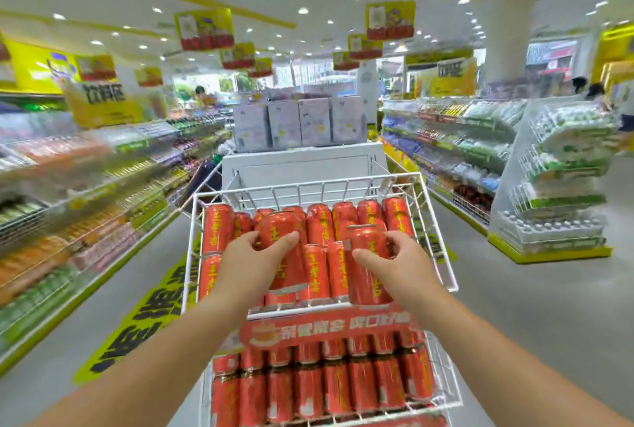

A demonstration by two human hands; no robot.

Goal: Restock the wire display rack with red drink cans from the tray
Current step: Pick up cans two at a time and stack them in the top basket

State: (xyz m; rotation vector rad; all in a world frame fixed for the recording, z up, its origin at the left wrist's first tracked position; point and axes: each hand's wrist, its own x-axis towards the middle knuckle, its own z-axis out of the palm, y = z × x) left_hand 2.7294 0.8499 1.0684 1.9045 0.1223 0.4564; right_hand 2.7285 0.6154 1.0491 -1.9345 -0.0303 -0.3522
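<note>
Lowering two red cans, left hand point(255, 256) gripping one point(284, 248), right hand point(394, 262) gripping another point(365, 265), into the wire rack's top basket point(442, 255); best laid flat beside neighbouring cans, labels up.

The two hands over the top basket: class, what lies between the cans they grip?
In the head view, two red cans lie in the basket between the left hand's can and the right hand's can.
</note>
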